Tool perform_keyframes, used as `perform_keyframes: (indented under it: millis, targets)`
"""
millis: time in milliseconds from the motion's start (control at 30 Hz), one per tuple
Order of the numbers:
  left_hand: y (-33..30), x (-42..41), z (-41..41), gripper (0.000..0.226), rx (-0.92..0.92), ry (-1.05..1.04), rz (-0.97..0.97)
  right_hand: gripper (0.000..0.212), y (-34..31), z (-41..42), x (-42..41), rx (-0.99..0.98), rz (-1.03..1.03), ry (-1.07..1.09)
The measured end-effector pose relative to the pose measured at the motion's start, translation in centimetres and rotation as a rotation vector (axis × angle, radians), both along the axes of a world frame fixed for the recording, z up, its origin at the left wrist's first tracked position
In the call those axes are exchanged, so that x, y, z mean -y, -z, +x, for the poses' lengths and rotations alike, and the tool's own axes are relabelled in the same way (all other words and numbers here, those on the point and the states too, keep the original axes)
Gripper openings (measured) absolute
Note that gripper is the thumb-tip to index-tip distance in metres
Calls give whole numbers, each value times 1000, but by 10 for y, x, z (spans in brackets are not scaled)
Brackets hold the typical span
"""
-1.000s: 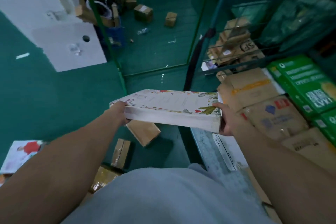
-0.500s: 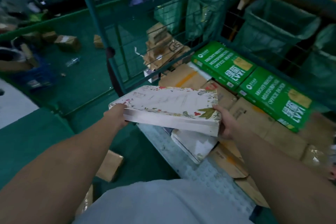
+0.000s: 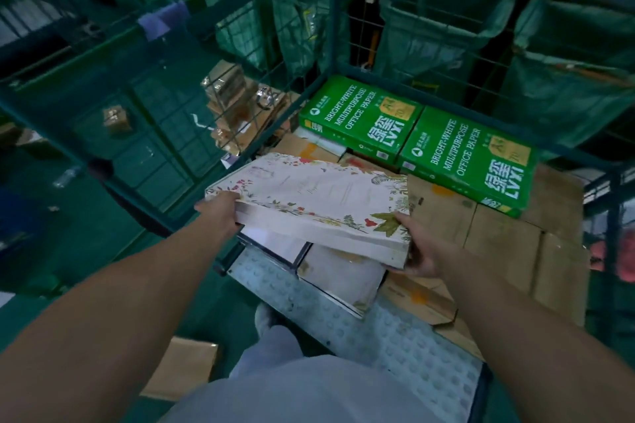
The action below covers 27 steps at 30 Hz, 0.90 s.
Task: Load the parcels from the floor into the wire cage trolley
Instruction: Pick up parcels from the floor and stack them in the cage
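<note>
Green paper boxes (image 3: pixel 415 137) probably behind parcel (image 3: pixel 319 196)

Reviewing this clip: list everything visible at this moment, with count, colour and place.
floral box: one, white with flower print, held over the trolley's front
office paper boxes: two, green, side by side at the trolley's back
cardboard parcels: several, brown, inside the trolley on the right
white parcels: two, under the floral box
wire cage trolley: one, green
sacks: several, green, behind the cage
floor parcel: one, brown, near the feet
left hand: grips the box's left end
right hand: grips its right end
</note>
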<state>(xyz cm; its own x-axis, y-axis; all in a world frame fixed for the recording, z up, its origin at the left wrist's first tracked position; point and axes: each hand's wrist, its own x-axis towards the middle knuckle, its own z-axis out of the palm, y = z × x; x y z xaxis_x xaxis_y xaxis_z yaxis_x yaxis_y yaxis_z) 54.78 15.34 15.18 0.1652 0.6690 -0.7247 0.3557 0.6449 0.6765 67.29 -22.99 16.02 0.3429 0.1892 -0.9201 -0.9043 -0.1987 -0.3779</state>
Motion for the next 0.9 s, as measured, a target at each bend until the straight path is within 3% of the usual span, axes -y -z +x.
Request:
perform_keyframes:
  millis: [100, 267, 433, 733, 900]
  targets:
    - [-3, 5, 33, 86, 18, 33, -7, 60, 5, 11, -4, -27, -9, 53]
    - [11, -17, 86, 77, -3, 94, -5, 53, 17, 30, -34, -19, 30, 194]
    - [19, -66, 140, 82, -44, 143, -27, 50, 24, 56, -84, 23, -86, 216]
    - [76, -120, 191, 74, -88, 297, -150, 43, 79, 85, -130, -44, -84, 376]
    - [101, -135, 207, 67, -135, 417, -185, 53, 114, 100, -151, -22, -103, 484]
